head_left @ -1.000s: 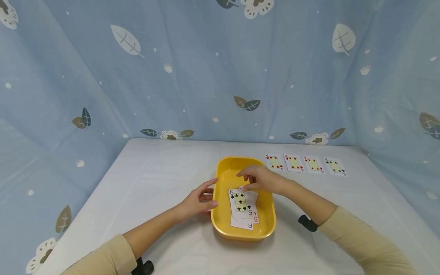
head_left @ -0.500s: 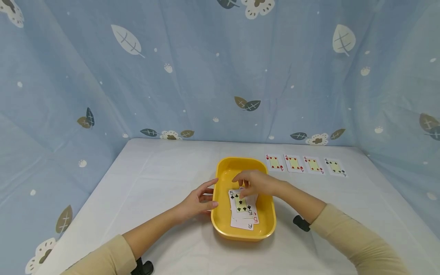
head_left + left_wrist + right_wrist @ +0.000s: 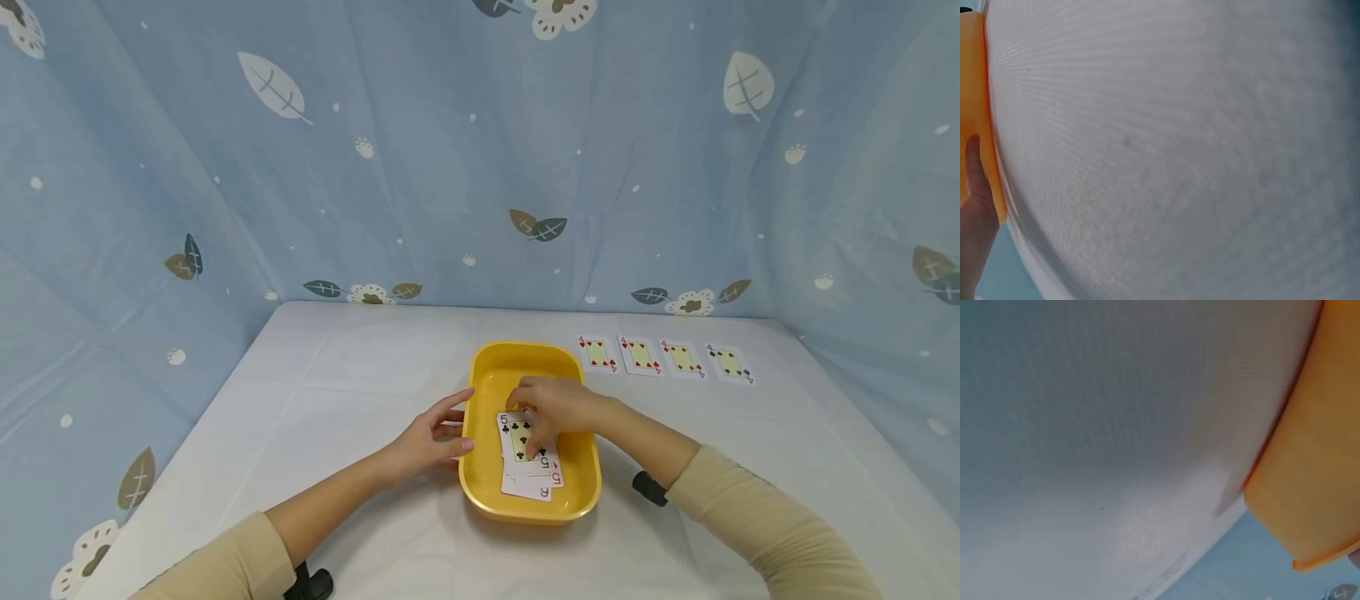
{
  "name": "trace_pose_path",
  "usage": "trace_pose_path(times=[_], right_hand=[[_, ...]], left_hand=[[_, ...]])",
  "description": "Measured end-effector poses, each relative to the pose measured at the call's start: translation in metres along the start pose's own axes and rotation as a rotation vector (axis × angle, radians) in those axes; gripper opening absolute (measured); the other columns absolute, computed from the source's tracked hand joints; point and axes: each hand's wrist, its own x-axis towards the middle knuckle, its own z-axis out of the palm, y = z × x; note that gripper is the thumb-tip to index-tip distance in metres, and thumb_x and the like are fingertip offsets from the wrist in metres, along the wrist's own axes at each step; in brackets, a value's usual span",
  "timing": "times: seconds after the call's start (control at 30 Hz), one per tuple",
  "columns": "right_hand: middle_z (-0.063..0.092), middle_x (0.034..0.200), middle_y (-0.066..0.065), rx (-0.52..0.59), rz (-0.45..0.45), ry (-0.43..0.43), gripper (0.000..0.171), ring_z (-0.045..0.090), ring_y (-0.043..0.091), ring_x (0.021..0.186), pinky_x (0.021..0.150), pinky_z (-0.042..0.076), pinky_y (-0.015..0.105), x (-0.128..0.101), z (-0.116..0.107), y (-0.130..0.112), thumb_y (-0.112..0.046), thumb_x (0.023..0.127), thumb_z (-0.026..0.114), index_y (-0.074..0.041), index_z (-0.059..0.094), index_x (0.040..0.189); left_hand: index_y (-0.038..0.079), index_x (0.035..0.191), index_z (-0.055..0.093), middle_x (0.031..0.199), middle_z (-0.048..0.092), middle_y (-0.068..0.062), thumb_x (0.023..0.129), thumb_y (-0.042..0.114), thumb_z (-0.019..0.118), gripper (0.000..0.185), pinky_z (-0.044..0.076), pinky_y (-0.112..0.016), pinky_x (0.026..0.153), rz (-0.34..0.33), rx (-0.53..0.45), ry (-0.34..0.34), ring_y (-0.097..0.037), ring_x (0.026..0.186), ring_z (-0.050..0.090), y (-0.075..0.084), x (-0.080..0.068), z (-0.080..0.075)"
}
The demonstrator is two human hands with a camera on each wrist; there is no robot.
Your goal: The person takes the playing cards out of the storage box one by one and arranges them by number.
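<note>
A yellow plastic tray (image 3: 583, 492) stands on the white-covered table, with several playing cards in a loose pile inside. On top lies a five of clubs (image 3: 518, 446); corners of other cards (image 3: 525, 491) stick out below it. My right hand (image 3: 558, 405) reaches into the tray over this pile, its bent fingers near the card's far edge and its thumb over the card's face. Against the tray's left side rests my left hand (image 3: 423, 442), fingers spread along the outer wall. The left wrist view shows a straight finger (image 3: 977, 172) against the tray wall.
Right of the tray, at the back, several fours lie face up in a row: a four of hearts (image 3: 597, 354), another red four (image 3: 640, 356), a four of diamonds (image 3: 683, 360) and a black four (image 3: 730, 364). A blue patterned curtain (image 3: 450, 167) hangs behind the table.
My right hand has moved left and down onto the card pile, its thumb sliding nearer over the five of clubs. The left hand, tray and cards have stayed in place.
</note>
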Motion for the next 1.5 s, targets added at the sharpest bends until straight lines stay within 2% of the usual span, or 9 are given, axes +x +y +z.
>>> trace_pose_path(times=[0.13, 0.3, 0.5, 0.77, 0.9, 1.07, 1.2, 1.3, 1.5], right_hand=[[0.049, 0.101, -0.010, -0.078, -0.030, -0.012, 0.071, 0.048, 0.009, 0.086, 0.076, 0.046, 0.026, 0.001, 0.001, 0.002, -0.054, 0.055, 0.087, -0.026, 0.062, 0.116], [0.049, 0.099, -0.009, -0.126, -0.043, -0.007, 0.075, 0.047, 0.009, 0.085, 0.076, 0.047, 0.025, 0.000, 0.001, 0.002, -0.056, 0.053, 0.086, -0.021, 0.058, 0.113], [0.048, 0.091, -0.008, -0.078, 0.019, -0.007, 0.071, 0.046, 0.010, 0.082, 0.071, 0.044, 0.024, -0.001, 0.002, 0.001, -0.052, 0.052, 0.088, -0.019, 0.053, 0.105], [0.048, 0.088, -0.008, -0.063, 0.068, -0.018, 0.071, 0.047, 0.010, 0.080, 0.070, 0.045, 0.023, 0.002, 0.004, 0.003, -0.052, 0.052, 0.089, -0.020, 0.052, 0.104], [0.051, 0.086, -0.008, 0.002, 0.094, -0.011, 0.067, 0.050, 0.010, 0.077, 0.065, 0.046, 0.023, 0.002, 0.004, 0.002, -0.047, 0.055, 0.089, -0.021, 0.047, 0.100], [0.055, 0.090, -0.005, 0.159, 0.110, -0.003, 0.058, 0.054, 0.014, 0.078, 0.066, 0.049, 0.024, 0.001, 0.003, 0.001, -0.030, 0.065, 0.087, -0.020, 0.046, 0.103], [0.057, 0.090, -0.004, 0.256, 0.032, 0.041, 0.044, 0.053, 0.014, 0.078, 0.068, 0.049, 0.024, 0.000, 0.000, 0.004, -0.017, 0.074, 0.082, -0.016, 0.051, 0.106], [0.058, 0.086, -0.005, 0.283, -0.047, 0.082, 0.032, 0.052, 0.013, 0.076, 0.067, 0.048, 0.024, -0.001, -0.001, 0.008, -0.013, 0.080, 0.076, -0.014, 0.057, 0.105], [0.060, 0.086, -0.004, 0.400, -0.145, 0.164, 0.021, 0.051, 0.013, 0.075, 0.065, 0.047, 0.021, -0.002, -0.001, 0.015, -0.013, 0.087, 0.069, -0.012, 0.061, 0.106]], left_hand=[[0.019, 0.152, 0.020, 0.140, 0.034, -0.022, 0.089, 0.026, 0.067, 0.079, 0.055, -0.042, 0.085, 0.009, -0.005, -0.002, -0.036, 0.126, 0.042, 0.000, -0.001, 0.000], [0.017, 0.152, 0.019, 0.141, 0.032, -0.024, 0.089, 0.025, 0.067, 0.079, 0.055, -0.042, 0.085, 0.021, -0.010, -0.010, -0.037, 0.127, 0.041, 0.000, -0.001, 0.000], [0.017, 0.152, 0.019, 0.140, 0.033, -0.023, 0.089, 0.025, 0.067, 0.079, 0.055, -0.042, 0.085, 0.020, -0.009, -0.012, -0.037, 0.127, 0.041, -0.001, 0.000, 0.001], [0.021, 0.151, 0.021, 0.139, 0.035, -0.020, 0.087, 0.028, 0.070, 0.082, 0.055, -0.042, 0.084, 0.007, -0.006, 0.005, -0.033, 0.125, 0.043, -0.002, 0.001, 0.000], [0.020, 0.151, 0.021, 0.140, 0.035, -0.021, 0.088, 0.026, 0.069, 0.080, 0.055, -0.043, 0.084, 0.019, -0.004, 0.003, -0.034, 0.125, 0.043, -0.004, 0.001, 0.000], [0.018, 0.151, 0.021, 0.139, 0.034, -0.023, 0.089, 0.026, 0.068, 0.079, 0.055, -0.042, 0.084, 0.030, -0.004, 0.000, -0.035, 0.124, 0.044, -0.005, 0.002, 0.000], [0.019, 0.151, 0.021, 0.139, 0.035, -0.023, 0.089, 0.024, 0.067, 0.077, 0.055, -0.042, 0.084, 0.021, -0.002, 0.003, -0.035, 0.124, 0.044, -0.004, 0.002, 0.001], [0.019, 0.151, 0.021, 0.140, 0.035, -0.022, 0.090, 0.022, 0.065, 0.076, 0.055, -0.041, 0.084, 0.016, 0.007, 0.006, -0.035, 0.125, 0.044, -0.003, 0.002, 0.001], [0.018, 0.151, 0.021, 0.140, 0.033, -0.024, 0.089, 0.024, 0.067, 0.078, 0.055, -0.042, 0.084, 0.017, -0.004, 0.002, -0.037, 0.126, 0.041, -0.004, 0.002, 0.001]])
